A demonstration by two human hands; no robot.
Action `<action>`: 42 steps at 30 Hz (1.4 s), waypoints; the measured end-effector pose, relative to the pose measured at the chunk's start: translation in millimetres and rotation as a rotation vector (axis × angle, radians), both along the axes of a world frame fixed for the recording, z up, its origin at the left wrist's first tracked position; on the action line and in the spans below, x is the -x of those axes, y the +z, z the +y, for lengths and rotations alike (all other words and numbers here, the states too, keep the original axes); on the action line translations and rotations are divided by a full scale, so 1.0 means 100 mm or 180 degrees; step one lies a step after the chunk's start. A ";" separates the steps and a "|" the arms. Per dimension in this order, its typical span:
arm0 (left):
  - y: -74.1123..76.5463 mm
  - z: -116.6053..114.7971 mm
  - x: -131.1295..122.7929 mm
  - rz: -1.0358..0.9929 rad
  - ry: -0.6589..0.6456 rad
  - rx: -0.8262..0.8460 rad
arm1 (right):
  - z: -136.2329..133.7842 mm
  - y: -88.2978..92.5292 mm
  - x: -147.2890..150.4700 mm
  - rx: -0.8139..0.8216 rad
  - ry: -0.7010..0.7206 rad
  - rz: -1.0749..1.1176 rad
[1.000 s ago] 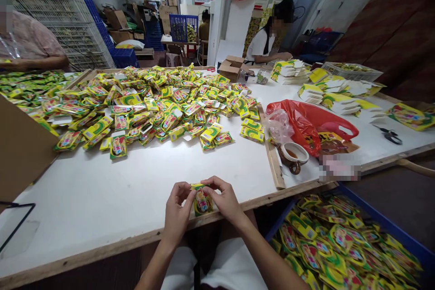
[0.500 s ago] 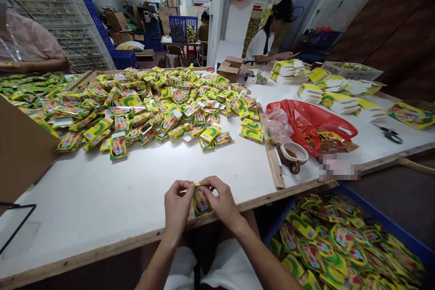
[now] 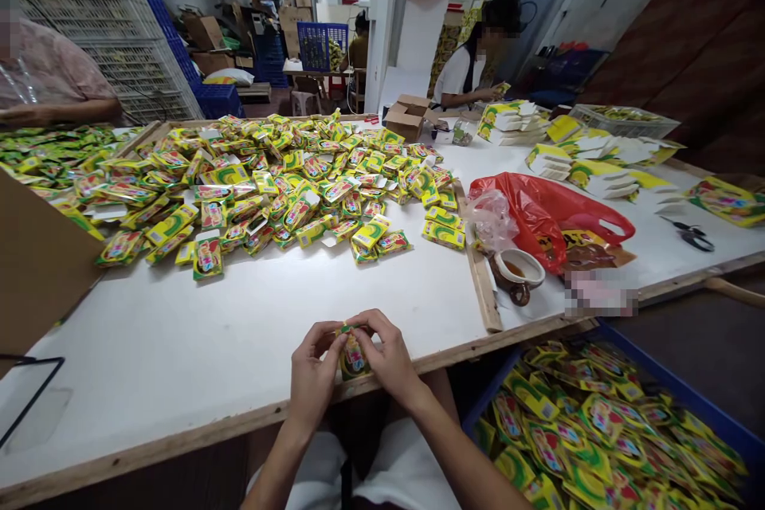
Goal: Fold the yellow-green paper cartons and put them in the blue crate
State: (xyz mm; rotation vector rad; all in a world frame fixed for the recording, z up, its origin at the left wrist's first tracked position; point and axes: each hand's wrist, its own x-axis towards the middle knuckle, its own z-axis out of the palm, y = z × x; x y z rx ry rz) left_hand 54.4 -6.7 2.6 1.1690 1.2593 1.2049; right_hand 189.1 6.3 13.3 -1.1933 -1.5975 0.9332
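Observation:
Between my two hands, at the table's front edge, is a small yellow-and-green printed box [image 3: 354, 358]. The fingers of my left hand [image 3: 315, 362] close on its upper left corner. On the upper right side, my right hand [image 3: 387, 355] pinches it, with thumb and fingertips at the top end. Both thumbs press near the top flap, which the fingers partly hide. Beyond my hands lies a large heap of similar small boxes [image 3: 287, 183], some with white end flaps sticking out.
A wooden strip [image 3: 483, 287] divides the white table [image 3: 239, 335]. Right of it are a brown cup [image 3: 517, 271], a red plastic bag [image 3: 531, 211], scissors [image 3: 690, 235] and stacked flat cartons [image 3: 517, 121]. A blue crate [image 3: 657, 358] of flat packs stands below right. Co-workers sit left and behind.
My left fingers have shifted over the top of the box, and its top end now looks folded down more. The co-worker at the back right has raised a hand with a small yellow item.

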 end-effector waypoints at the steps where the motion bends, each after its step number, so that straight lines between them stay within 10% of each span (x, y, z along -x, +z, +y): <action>1: 0.01 0.01 0.01 -0.0064 -0.0005 0.0027 | 0.00 -0.01 0.02 0.0072 -0.0030 0.0059; 8: 0.11 0.22 0.05 0.0364 -0.0282 -0.0225 | -0.33 0.31 -0.77 0.0211 -0.0992 -0.0146; 14: 0.06 1.21 -0.27 0.1486 -0.0128 -0.0926 | -0.84 0.69 -2.15 0.0004 -0.2145 -0.2417; 20: 0.11 1.90 -0.67 0.1351 -0.0091 -0.0992 | -0.68 0.48 -1.33 0.0371 -0.1224 -0.1113; 32: 0.07 0.24 -0.19 -0.0242 -0.1008 0.0296 | 0.03 -0.10 -0.31 0.0626 -0.0831 0.1449; 42: 0.04 0.09 0.09 0.0102 -0.0848 0.0147 | -0.08 -0.14 -0.18 0.0591 -0.0341 0.0873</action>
